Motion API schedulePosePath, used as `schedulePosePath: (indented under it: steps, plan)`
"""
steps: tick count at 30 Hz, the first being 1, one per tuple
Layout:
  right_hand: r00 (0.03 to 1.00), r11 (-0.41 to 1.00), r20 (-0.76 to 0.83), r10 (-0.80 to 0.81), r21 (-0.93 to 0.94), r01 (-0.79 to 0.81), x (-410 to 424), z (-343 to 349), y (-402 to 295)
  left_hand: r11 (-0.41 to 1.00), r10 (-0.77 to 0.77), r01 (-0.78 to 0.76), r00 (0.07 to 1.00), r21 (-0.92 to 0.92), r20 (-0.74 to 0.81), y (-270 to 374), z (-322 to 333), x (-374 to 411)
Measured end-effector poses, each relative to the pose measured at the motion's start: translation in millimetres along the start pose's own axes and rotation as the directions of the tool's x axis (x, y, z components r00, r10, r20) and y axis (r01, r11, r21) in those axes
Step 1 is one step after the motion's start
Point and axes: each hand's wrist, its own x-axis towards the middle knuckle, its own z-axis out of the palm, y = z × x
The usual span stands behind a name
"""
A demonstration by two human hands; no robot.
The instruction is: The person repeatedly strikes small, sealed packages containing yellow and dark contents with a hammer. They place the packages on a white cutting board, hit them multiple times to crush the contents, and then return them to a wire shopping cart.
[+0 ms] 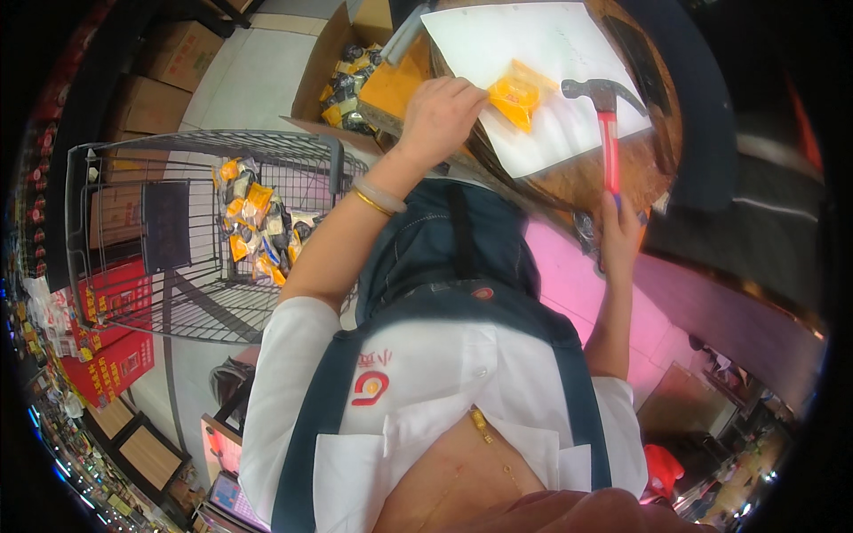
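My left hand (445, 114) pinches the near-left corner of a yellow plastic packet (516, 94), which lies on a large white sheet (553, 143). The sheet rests on a round wooden board (580, 173). My right hand (618, 223) grips the lower handle of a claw hammer (608, 133) with a red handle. The hammer's dark steel head is over the sheet's right side, to the right of the packet; whether it touches the sheet I cannot tell. What the packet holds is hard to make out.
At the left stands a wire shopping cart (246, 138) with many yellow and dark packets (256, 213) in it. An open cardboard box (316, 70) of similar packets is beyond my left hand. A dark cleaver-like slab (633, 53) lies at the board's right edge. Cardboard boxes (180, 56) stand far left.
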Motion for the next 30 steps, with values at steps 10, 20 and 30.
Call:
schedulePosePath:
  steps: [10, 20, 30]
  plan:
    - [0.991, 0.986, 0.025, -0.13, -0.099, 0.132, 2.6, 2.9, -10.1, 0.866, -0.36, 0.326, 0.933, -0.378, -0.02, 2.6, -5.1, 2.6]
    - [0.998, 0.998, 0.011, -0.066, 0.012, 0.066, -3.2, 0.1, -4.3, 0.998, 0.053, -0.043, 0.981, -0.056, 0.186, 22.9, 18.0, 20.9]
    - [1.0, 1.0, 0.025, -0.007, -0.02, 0.008, -6.1, -0.3, -5.4, 0.516, -0.583, 0.744, 0.668, -0.424, 0.463, -2.9, -10.2, 18.1]
